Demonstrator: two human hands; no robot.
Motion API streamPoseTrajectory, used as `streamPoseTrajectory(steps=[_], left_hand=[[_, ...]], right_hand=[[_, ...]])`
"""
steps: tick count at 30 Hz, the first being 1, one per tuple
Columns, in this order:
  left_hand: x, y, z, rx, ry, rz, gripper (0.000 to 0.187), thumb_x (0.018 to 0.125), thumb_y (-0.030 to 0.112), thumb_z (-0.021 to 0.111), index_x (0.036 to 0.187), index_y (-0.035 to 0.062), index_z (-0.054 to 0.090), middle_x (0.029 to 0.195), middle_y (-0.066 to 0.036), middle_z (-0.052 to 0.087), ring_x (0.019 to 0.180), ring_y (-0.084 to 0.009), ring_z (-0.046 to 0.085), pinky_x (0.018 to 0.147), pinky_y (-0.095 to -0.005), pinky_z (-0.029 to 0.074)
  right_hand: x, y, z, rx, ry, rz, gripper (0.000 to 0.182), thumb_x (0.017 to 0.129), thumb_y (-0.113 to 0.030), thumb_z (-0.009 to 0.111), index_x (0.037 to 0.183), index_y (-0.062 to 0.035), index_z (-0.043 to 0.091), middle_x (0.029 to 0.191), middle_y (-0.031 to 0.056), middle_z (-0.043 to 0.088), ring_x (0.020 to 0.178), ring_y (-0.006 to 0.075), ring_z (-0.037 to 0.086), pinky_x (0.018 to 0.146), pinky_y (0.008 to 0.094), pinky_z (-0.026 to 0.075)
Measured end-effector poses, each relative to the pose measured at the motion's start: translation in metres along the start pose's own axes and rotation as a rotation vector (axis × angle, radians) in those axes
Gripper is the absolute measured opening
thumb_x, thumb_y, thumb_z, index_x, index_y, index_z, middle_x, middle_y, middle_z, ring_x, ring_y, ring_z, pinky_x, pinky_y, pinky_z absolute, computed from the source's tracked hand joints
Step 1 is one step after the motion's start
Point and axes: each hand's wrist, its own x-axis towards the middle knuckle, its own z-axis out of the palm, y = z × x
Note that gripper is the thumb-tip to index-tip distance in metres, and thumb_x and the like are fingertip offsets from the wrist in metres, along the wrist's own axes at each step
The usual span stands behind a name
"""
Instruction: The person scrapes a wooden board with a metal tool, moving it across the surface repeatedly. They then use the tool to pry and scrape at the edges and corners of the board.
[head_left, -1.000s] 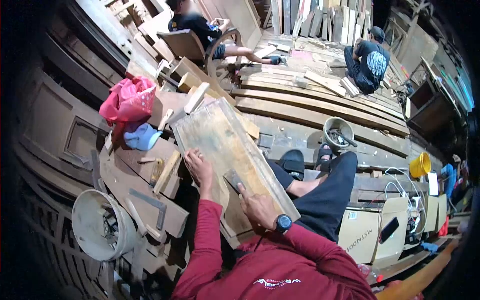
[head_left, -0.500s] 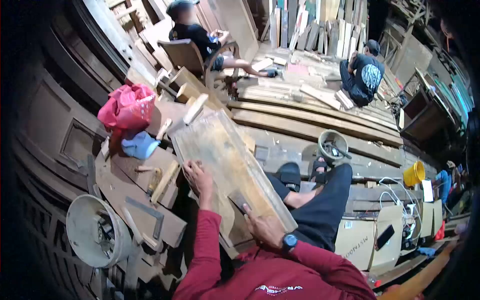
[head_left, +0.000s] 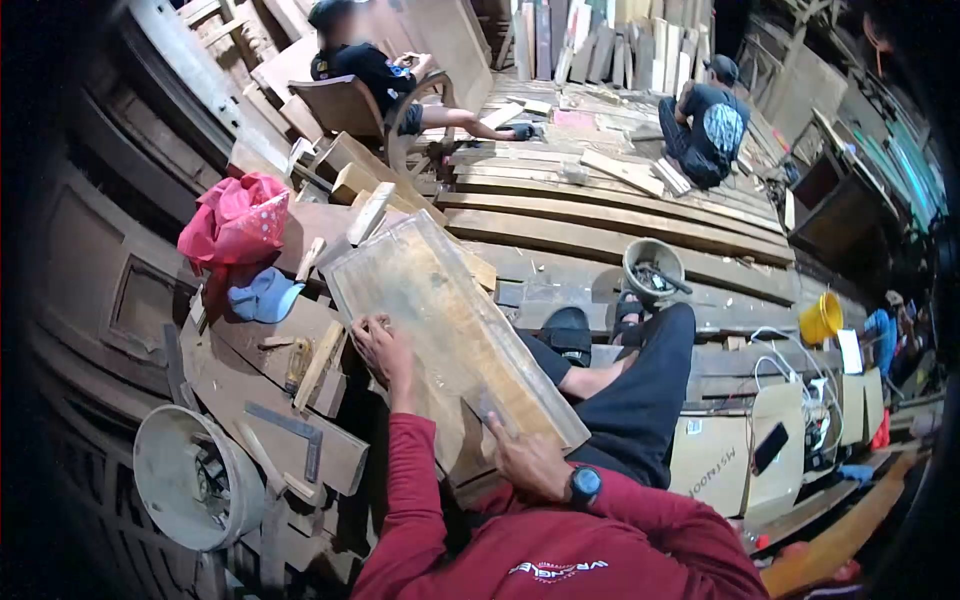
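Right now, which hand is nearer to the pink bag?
Left. The left hand is on the board's left edge; the right hand, lower on it, is farther from the bag.

Place: woodworking workshop | Signs: leaning planks (head_left: 605,55), timber beams (head_left: 560,215), metal square (head_left: 314,450)

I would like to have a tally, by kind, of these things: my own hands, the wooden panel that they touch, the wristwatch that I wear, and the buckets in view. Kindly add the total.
Hands: 2 (left hand, right hand)
Wooden panel: 1
Wristwatch: 1
Buckets: 3 (pale bucket, grey bucket, yellow bucket)
Total: 7
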Motion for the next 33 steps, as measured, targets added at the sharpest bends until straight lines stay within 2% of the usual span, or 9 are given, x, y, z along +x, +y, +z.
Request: streamPoseTrajectory(steps=[4, 9, 15, 22, 23, 25, 26, 27, 33], left_hand=[[0.001, 0.012, -0.014, 0.047, -0.076, 0.015, 0.020, 0.083, 0.007, 0.058, 0.102, 0.0062, 0.063, 0.123, -0.016, 0.053, 0.122, -0.0356, 0.050, 0.106, -0.0459, 0.038], [0.000, 0.016, -0.019, 0.075, -0.059, -0.013, 0.018, 0.086, 0.009, 0.058, 0.102, 0.0046, 0.064, 0.123, -0.015, 0.053, 0.120, -0.0353, 0.051, 0.104, -0.0465, 0.039], [0.000, 0.014, -0.012, 0.056, -0.061, -0.020, 0.020, 0.085, 0.010, 0.059, 0.103, 0.0052, 0.065, 0.125, -0.016, 0.052, 0.121, -0.0357, 0.051, 0.104, -0.0456, 0.038], [0.002, 0.010, -0.021, 0.145, -0.106, 0.085, 0.023, 0.085, 0.002, 0.060, 0.106, 0.0072, 0.067, 0.129, -0.015, 0.053, 0.114, -0.0355, 0.056, 0.100, -0.0455, 0.044], [0.005, 0.020, -0.024, -0.020, -0.200, -0.125, 0.022, 0.087, 0.004, 0.060, 0.107, 0.0062, 0.067, 0.131, -0.017, 0.052, 0.114, -0.0360, 0.056, 0.098, -0.0457, 0.045], [0.004, 0.005, -0.017, 0.187, -0.131, 0.095, 0.020, 0.089, 0.008, 0.061, 0.108, 0.0045, 0.066, 0.129, -0.021, 0.052, 0.114, -0.0389, 0.057, 0.097, -0.0463, 0.046], [0.004, 0.000, -0.013, -0.054, -0.192, -0.041, 0.019, 0.090, 0.010, 0.060, 0.107, 0.0040, 0.066, 0.126, -0.022, 0.055, 0.114, -0.0408, 0.057, 0.098, -0.0470, 0.045], [0.003, 0.006, -0.016, 0.182, -0.191, 0.005, 0.021, 0.091, 0.012, 0.059, 0.108, 0.0027, 0.066, 0.126, -0.022, 0.055, 0.115, -0.0402, 0.057, 0.098, -0.0462, 0.045], [0.004, -0.012, -0.004, 0.098, -0.156, 0.035, 0.024, 0.092, 0.011, 0.057, 0.112, 0.0065, 0.068, 0.132, -0.018, 0.051, 0.122, -0.0366, 0.054, 0.102, -0.0442, 0.043]], right_hand=[[0.015, 0.016, 0.016, 0.020, 0.015, -0.027, 0.067, 0.094, -0.028, 0.060, 0.156, -0.0123, 0.039, 0.067, 0.0172, 0.068, 0.058, 0.0360, 0.067, 0.050, 0.0498, 0.050], [-0.022, 0.008, -0.020, -0.008, 0.055, 0.044, 0.042, 0.097, -0.028, 0.060, 0.137, -0.0147, 0.064, 0.058, 0.0159, 0.063, 0.048, 0.0343, 0.063, 0.046, 0.0496, 0.048], [0.024, 0.034, 0.030, 0.010, 0.142, -0.041, 0.048, 0.100, -0.027, 0.058, 0.146, -0.0170, 0.054, 0.059, 0.0169, 0.062, 0.050, 0.0349, 0.063, 0.047, 0.0475, 0.048], [0.027, 0.022, 0.012, 0.016, 0.105, -0.015, 0.052, 0.099, -0.026, 0.055, 0.149, -0.0122, 0.050, 0.064, 0.0138, 0.066, 0.053, 0.0321, 0.065, 0.048, 0.0455, 0.048], [0.013, 0.027, 0.014, 0.016, 0.127, -0.023, 0.051, 0.099, -0.026, 0.055, 0.149, -0.0128, 0.051, 0.063, 0.0127, 0.066, 0.051, 0.0319, 0.064, 0.047, 0.0451, 0.048], [-0.017, 0.027, 0.007, -0.002, 0.084, 0.039, 0.051, 0.099, -0.028, 0.056, 0.148, -0.0147, 0.052, 0.060, 0.0100, 0.064, 0.048, 0.0298, 0.063, 0.047, 0.0434, 0.048], [-0.023, 0.028, -0.001, -0.008, 0.012, 0.068, 0.053, 0.099, -0.028, 0.057, 0.150, -0.0149, 0.049, 0.061, 0.0102, 0.064, 0.051, 0.0287, 0.064, 0.047, 0.0430, 0.048], [-0.028, 0.032, 0.002, 0.045, 0.052, 0.071, 0.055, 0.097, -0.028, 0.059, 0.150, -0.0146, 0.049, 0.063, 0.0114, 0.064, 0.053, 0.0291, 0.065, 0.048, 0.0436, 0.049], [0.041, 0.026, 0.015, 0.112, 0.032, 0.008, 0.063, 0.089, -0.019, 0.059, 0.150, -0.0094, 0.047, 0.067, 0.0158, 0.066, 0.057, 0.0341, 0.066, 0.051, 0.0468, 0.050]])
